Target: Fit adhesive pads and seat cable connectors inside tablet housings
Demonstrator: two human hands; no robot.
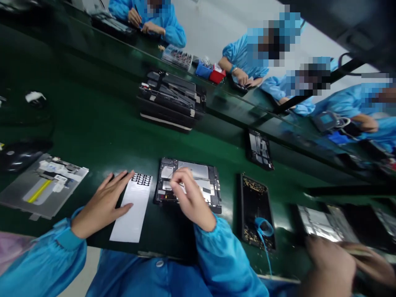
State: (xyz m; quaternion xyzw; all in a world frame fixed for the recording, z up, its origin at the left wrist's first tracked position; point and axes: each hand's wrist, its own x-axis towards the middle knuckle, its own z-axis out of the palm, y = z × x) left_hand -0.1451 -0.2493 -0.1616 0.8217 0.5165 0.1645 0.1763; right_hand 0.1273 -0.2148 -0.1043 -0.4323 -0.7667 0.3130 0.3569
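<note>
Left hand (107, 202) spread palm down, its fingers and thumb reaching over the left side of a white label sheet (131, 216) that lies on the green surface (102, 128) and bears rows of black labels at its far end. Right hand (194, 202) curled above an opened tablet-like device (201, 170) just right of the sheet, thumb and index fingertip close together; whether they pinch anything cannot be told. Farther right, a black tray (255, 202) contains small gold-coloured pieces and a blue band (259, 224), while a stack of similar devices (171, 103) stands beyond.
</note>
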